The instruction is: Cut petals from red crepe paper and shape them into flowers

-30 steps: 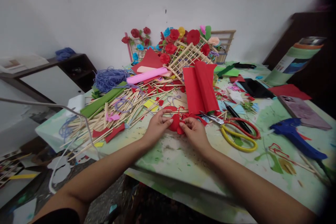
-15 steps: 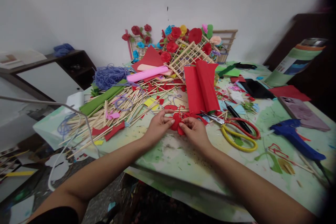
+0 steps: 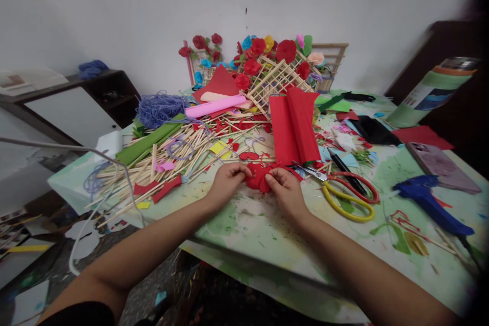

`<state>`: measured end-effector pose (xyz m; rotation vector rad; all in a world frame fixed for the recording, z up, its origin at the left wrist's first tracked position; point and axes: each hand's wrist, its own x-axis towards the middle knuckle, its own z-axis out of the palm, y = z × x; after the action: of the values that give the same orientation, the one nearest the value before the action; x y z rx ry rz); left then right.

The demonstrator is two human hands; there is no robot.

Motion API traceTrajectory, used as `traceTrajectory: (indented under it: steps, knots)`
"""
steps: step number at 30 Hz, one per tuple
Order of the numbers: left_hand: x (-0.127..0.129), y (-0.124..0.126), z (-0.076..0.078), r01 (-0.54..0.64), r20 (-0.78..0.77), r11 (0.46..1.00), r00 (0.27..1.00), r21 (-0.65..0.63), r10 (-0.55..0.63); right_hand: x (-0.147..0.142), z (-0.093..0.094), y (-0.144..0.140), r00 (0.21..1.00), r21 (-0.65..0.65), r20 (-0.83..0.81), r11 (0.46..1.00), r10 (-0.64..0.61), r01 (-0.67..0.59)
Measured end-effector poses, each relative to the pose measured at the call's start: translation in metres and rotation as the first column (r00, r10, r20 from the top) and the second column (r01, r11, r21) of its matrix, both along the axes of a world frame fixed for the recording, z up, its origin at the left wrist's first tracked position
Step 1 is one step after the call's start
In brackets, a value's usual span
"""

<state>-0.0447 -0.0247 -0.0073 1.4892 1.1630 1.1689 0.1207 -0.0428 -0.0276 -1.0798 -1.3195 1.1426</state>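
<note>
Between my hands, low over the table's near part, is a piece of red paper cut into rounded petals (image 3: 261, 179). My left hand (image 3: 229, 181) pinches its left edge with thumb and fingertips. On the opposite edge, the thumb and fingers of my right hand (image 3: 284, 188) are closed in a pinch too. Just behind lies a small red paper cutout (image 3: 248, 156). Scissors (image 3: 347, 198) with one red and one yellow handle loop rest right of my right hand, blades pointing left. Sheets of red crepe paper (image 3: 294, 130) lie beyond the hands.
Wooden sticks (image 3: 194, 145) are heaped at left beside purple yarn (image 3: 160, 109) and a green paper roll (image 3: 151, 140). At right lie a blue glue gun (image 3: 433, 204), a black pen (image 3: 347, 170), phones and a bottle (image 3: 430, 91). Stick lattices with paper flowers (image 3: 286, 51) stand behind.
My hands have moved slightly apart, and the red petal paper between them shows wider. My left hand has shifted a little left and its fingers have drawn together. The surrounding things stay put.
</note>
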Motion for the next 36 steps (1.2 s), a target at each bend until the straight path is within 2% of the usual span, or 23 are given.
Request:
traceTrajectory:
  steps: [2,6,9,13,18,25,30,36]
  knots:
    - [0.0,0.0,-0.001,0.021,-0.051,0.999,0.998,-0.044,-0.023,0.0,0.001,-0.001,1.0,0.006,-0.007,1.0,0.02,-0.02]
    - [0.003,-0.003,0.0,0.159,0.131,0.97,0.982,-0.181,-0.137,-0.001,0.003,-0.001,1.0,0.018,0.031,1.0,-0.005,0.004]
    - [0.004,-0.005,0.001,0.214,0.123,0.959,0.973,-0.187,-0.194,-0.002,0.002,-0.001,0.997,0.016,0.074,1.0,-0.024,0.023]
    - [0.002,-0.004,0.001,0.221,-0.043,0.962,0.972,-0.161,-0.231,-0.002,0.002,0.0,0.998,-0.006,0.061,1.0,-0.022,0.023]
    - [0.001,-0.003,0.002,0.2,-0.109,0.968,0.97,-0.149,-0.217,-0.004,0.005,0.0,1.0,-0.058,-0.013,0.998,-0.006,0.005]
    - [0.002,-0.004,0.002,0.227,-0.072,0.96,0.968,-0.162,-0.241,-0.004,0.01,-0.002,0.998,-0.075,-0.035,0.996,-0.053,0.05]
    - [0.002,-0.004,0.0,0.207,-0.041,0.962,0.975,-0.178,-0.217,-0.003,0.014,-0.004,0.983,-0.118,-0.111,0.984,-0.144,0.131]
    - [0.006,-0.005,-0.001,0.295,0.048,0.927,0.955,-0.23,-0.292,-0.005,0.013,-0.005,0.989,-0.101,-0.097,0.99,-0.108,0.098]
